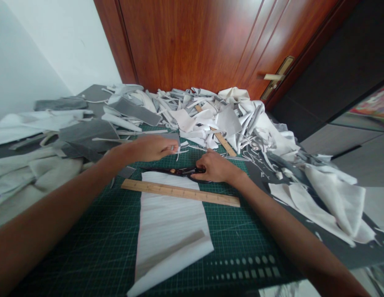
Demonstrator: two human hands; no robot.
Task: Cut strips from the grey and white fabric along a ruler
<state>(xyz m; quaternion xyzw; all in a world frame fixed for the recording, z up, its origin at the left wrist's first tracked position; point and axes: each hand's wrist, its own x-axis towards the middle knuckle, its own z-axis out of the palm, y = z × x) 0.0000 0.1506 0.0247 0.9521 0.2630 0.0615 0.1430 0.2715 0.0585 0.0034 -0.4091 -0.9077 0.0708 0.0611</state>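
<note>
In the head view my right hand (215, 166) is closed on the handles of a pair of dark scissors (179, 170), which lie low over the mat with their blades pointing left. My left hand (153, 148) has its fingers curled in a pinch, and thin white fabric strips (182, 151) stick out at its fingertips. Just below the scissors, a wooden ruler (179, 192) lies across a white fabric piece (170, 222). This fabric is spread flat, except that its near edge is folded over. Both hands are above a green cutting mat (241, 235).
A large heap of white and grey fabric scraps (210, 115) spans the back, with a second wooden ruler (223, 143) partly buried in it. More fabric lies at left (40, 165) and right (328, 202). Behind the table stands a brown door (192, 45).
</note>
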